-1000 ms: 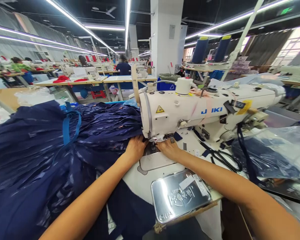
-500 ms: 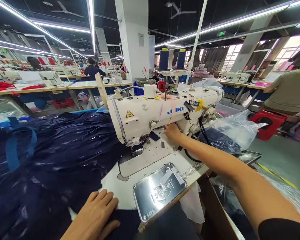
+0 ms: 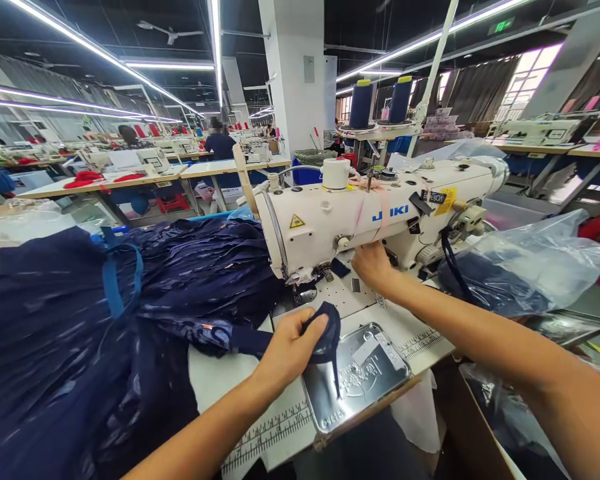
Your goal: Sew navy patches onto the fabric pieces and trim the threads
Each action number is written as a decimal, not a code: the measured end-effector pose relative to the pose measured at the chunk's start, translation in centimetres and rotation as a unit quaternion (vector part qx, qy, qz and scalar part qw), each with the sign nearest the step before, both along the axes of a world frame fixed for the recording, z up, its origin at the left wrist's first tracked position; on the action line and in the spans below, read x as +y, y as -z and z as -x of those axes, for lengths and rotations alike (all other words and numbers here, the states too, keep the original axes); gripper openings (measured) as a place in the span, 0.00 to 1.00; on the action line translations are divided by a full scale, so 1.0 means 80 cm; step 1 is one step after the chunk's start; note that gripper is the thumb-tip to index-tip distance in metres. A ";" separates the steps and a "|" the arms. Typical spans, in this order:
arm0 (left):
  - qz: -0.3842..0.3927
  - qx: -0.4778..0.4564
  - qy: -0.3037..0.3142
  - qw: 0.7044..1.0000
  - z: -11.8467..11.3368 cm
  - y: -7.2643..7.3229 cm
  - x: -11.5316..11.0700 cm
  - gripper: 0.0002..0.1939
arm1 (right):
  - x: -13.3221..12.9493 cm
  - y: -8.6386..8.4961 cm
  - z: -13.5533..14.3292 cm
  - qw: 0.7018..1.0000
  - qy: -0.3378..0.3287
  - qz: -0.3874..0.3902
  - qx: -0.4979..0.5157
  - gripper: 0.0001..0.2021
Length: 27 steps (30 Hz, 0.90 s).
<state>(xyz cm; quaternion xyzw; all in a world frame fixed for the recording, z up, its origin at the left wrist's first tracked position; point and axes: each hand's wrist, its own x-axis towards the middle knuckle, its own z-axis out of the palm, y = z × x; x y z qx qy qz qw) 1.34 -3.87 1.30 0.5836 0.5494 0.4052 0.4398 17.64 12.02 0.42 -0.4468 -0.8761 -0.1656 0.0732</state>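
Observation:
My left hand (image 3: 293, 340) pinches the end of a dark navy fabric strip (image 3: 325, 333) above the shiny metal tray (image 3: 357, 393). The strip runs left into a large heap of navy garments (image 3: 80, 333) with a blue band (image 3: 113, 287) on it. Under the arm of the white sewing machine (image 3: 350, 217), my right hand (image 3: 373, 267) rests at the machine bed; its fingertips are partly hidden, and I cannot make out what they hold. A small dark fabric piece (image 3: 340, 268) lies just left of it.
Clear plastic bags (image 3: 545, 260) with dark fabric lie to the right. Two navy thread cones (image 3: 363, 105) stand behind the machine. A ruler scale (image 3: 275, 430) marks the table's front edge. A person (image 3: 220, 143) is among other machines at the back.
My left hand has risen from the front of the table and taken hold of the navy strip. The view has swung left. My right hand remains beneath the machine arm.

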 end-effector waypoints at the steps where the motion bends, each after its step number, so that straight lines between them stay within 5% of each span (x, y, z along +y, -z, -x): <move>1: 0.015 -0.042 -0.005 0.999 -0.005 0.002 0.010 0.20 | -0.012 -0.005 0.003 1.000 0.003 -0.008 -0.016 0.11; 6: 0.066 -0.071 -0.064 0.993 0.013 0.013 0.036 0.18 | -0.041 -0.018 0.024 0.966 -0.163 0.180 -0.088 0.11; 10: 0.001 0.162 -0.035 0.986 0.036 0.013 0.036 0.05 | -0.029 -0.005 0.041 0.954 -0.196 0.212 -0.086 0.12; 12: -0.105 0.367 0.001 0.924 0.038 0.015 0.037 0.08 | -0.024 0.004 0.046 0.964 -0.177 0.179 -0.082 0.12; 14: -0.180 0.535 0.050 0.824 0.035 0.020 0.040 0.12 | -0.023 0.012 0.047 0.977 -0.161 0.127 -0.060 0.11; 17: -0.200 0.644 0.108 0.730 0.031 0.031 0.043 0.15 | -0.030 0.026 0.043 0.986 -0.152 0.063 -0.012 0.10; 19: -0.189 0.650 0.118 0.726 0.033 0.037 0.042 0.16 | -0.038 0.037 0.037 0.984 -0.174 0.050 -0.004 0.09; 24: -0.193 0.572 0.103 0.791 0.045 0.044 0.022 0.17 | -0.051 0.058 0.021 0.946 -0.322 0.021 0.011 0.08; 27: -0.201 0.551 0.104 0.803 0.047 0.045 0.011 0.20 | -0.047 0.066 0.018 0.935 -0.341 0.040 0.087 0.08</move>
